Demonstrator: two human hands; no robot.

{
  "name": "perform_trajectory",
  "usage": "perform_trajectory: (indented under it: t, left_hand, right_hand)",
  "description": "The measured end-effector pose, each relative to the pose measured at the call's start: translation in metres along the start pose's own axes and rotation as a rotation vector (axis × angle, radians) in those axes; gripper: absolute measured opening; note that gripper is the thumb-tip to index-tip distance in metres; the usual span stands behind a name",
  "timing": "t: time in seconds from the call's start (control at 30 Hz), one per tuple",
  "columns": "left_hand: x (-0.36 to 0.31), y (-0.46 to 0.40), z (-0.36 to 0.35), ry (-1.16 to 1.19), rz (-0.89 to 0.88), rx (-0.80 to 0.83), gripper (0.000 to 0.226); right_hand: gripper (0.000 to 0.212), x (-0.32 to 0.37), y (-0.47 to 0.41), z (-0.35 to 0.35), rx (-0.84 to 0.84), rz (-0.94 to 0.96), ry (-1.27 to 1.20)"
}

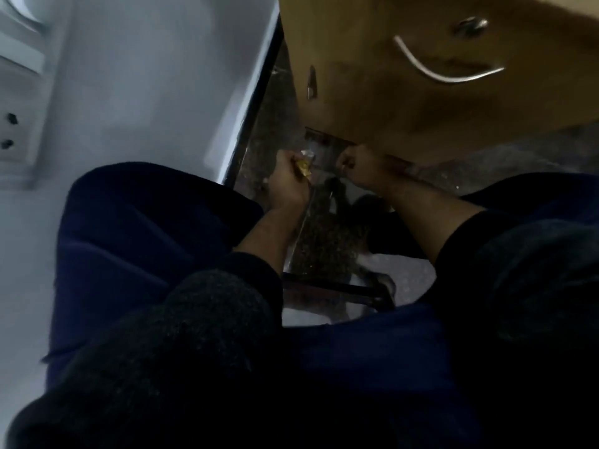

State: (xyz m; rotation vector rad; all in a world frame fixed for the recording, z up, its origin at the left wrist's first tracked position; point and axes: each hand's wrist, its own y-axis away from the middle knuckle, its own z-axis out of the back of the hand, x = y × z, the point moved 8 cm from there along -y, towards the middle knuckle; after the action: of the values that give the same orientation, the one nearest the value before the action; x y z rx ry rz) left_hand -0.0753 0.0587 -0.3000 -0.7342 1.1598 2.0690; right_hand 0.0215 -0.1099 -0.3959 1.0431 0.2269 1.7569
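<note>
The room had a white wall [146,76] and a speckled stone floor [505,157], and it was dim. A brown wooden door [405,102] stood open, and a person in dark blue trousers [129,238] crouched just below it. A curved silver handle [444,64] sat high on the door, with a round lock [470,25] just above the handle. A black frame strip [256,102] ran down between the door and the wall. Far from the door, on the wall, was a white socket plate [13,131] with two dark holes.

A small metal plate [324,142] showed at the door's bottom corner. The left hand [288,183] was just below that corner. Its fingers were curled tight around a yellow-handled screwdriver [303,166]. The yellow handle stuck out of the fist near the door's corner, and the thin metal shaft ran away from the door, back along the wrist.

The right hand [356,163] was balled up right against the door's bottom edge, beside the metal plate. Its fingers were curled in, but it was too blurry to tell whether they had hold of anything. The two hands were close together under the door, not touching.
</note>
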Motion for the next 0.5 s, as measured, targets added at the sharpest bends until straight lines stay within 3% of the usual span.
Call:
perform_trajectory:
  t: [0.07, 0.13, 0.27, 0.37, 0.5]
  left_hand:
    - [0.002, -0.006, -0.005, -0.029, 0.003, -0.011, 0.03]
    - [0.007, -0.015, -0.01, 0.02, -0.035, -0.035, 0.029]
    - [0.027, -0.027, -0.017, -0.043, -0.08, -0.096, 0.028]
    - [0.046, -0.035, -0.03, -0.092, -0.059, -0.048, 0.025]
    - [0.057, -0.044, -0.041, -0.144, -0.064, 0.056, 0.034]
  right_hand:
    - [0.045, -0.005, -0.014, -0.019, 0.052, -0.042, 0.051]
    - [0.038, 0.007, -0.004, -0.022, 0.111, -0.135, 0.108]
    - [0.043, -0.009, -0.019, -0.053, 0.163, -0.107, 0.201]
    - [0.032, -0.03, -0.037, -0.071, 0.187, -0.098, 0.24]
    - [0.042, -0.029, -0.049, -0.088, 0.225, -0.017, 0.327]
